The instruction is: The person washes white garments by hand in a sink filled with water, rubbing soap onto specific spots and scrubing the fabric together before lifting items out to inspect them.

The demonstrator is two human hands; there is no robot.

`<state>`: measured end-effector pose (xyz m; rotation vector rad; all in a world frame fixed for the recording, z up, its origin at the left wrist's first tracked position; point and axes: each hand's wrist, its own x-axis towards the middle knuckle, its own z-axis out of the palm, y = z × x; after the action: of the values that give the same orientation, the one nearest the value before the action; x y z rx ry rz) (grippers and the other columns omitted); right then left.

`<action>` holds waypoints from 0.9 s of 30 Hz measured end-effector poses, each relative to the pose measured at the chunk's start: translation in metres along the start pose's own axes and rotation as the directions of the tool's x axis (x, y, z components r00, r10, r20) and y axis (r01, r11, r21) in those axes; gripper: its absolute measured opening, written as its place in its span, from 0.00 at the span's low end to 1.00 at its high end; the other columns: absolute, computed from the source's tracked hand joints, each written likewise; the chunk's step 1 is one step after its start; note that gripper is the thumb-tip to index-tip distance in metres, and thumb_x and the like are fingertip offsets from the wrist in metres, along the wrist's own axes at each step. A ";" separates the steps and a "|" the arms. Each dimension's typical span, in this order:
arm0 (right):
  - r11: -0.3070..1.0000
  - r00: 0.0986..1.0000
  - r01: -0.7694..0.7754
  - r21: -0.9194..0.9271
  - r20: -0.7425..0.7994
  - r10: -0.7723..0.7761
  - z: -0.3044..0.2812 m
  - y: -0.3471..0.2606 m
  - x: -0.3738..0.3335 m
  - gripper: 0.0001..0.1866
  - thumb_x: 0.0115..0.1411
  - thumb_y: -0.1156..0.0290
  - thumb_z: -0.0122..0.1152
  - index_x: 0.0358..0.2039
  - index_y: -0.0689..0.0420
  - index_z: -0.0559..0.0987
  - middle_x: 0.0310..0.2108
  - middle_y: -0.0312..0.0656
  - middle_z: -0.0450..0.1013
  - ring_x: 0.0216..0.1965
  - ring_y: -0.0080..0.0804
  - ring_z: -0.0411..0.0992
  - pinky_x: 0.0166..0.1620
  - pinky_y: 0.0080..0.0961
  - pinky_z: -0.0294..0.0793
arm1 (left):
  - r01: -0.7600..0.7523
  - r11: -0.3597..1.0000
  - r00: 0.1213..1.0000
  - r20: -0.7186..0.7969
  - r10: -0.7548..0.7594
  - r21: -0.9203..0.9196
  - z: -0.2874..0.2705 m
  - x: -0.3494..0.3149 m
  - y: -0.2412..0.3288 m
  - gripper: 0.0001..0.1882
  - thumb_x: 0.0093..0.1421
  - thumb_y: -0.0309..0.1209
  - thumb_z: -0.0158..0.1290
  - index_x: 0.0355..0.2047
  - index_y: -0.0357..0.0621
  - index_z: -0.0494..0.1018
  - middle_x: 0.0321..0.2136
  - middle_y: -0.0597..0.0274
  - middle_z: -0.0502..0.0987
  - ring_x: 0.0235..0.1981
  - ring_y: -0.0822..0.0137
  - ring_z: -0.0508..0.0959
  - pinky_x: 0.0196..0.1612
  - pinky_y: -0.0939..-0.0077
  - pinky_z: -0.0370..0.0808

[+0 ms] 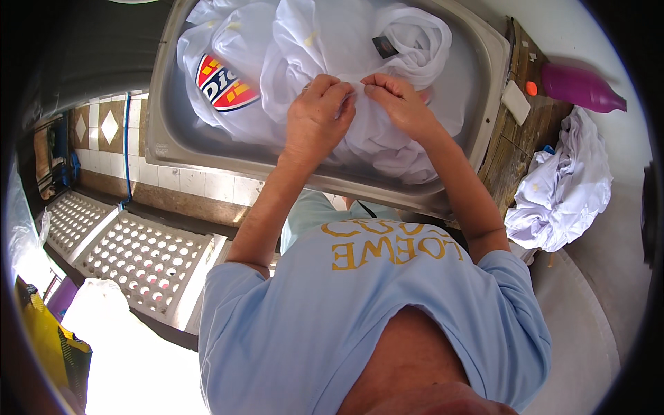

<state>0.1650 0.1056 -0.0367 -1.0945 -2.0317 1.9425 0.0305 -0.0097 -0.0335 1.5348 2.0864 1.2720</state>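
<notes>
Tiled washroom floor below, a steel sink [484, 62] holds a white garment [311, 41]; left hand [318, 114] and right hand [398, 104] pinch its fabric together mid-scrub, apparently needing continued rubbing.

Both hands closed on the same fold of white garment [360, 131] in a metal sink [492, 52]: left hand [319, 114] and right hand [400, 104] knuckle to knuckle, fabric pinched between them. Garment has a red-blue-yellow badge print at left. On the wooden ledge right of the sink: white soap bar [515, 102], magenta bottle [579, 88] lying down, another white cloth pile [564, 190]. Perforated crates [142, 259] lower left.
</notes>
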 end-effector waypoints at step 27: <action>0.931 0.992 -0.108 0.348 0.099 0.078 -0.007 0.019 0.006 0.10 0.59 0.68 0.55 0.37 0.59 0.77 0.31 0.27 0.71 0.33 0.13 0.65 0.38 0.12 0.62 | 0.187 0.946 0.834 -0.466 -0.295 -0.263 -0.140 -0.047 -0.016 0.02 0.53 0.23 0.60 0.28 0.42 0.78 0.29 0.68 0.74 0.28 0.79 0.71 0.33 0.86 0.69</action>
<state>0.1722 0.1132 -0.0549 -1.0520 -1.5982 2.3181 -0.0504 -0.1201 0.0230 0.8703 2.2499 1.8648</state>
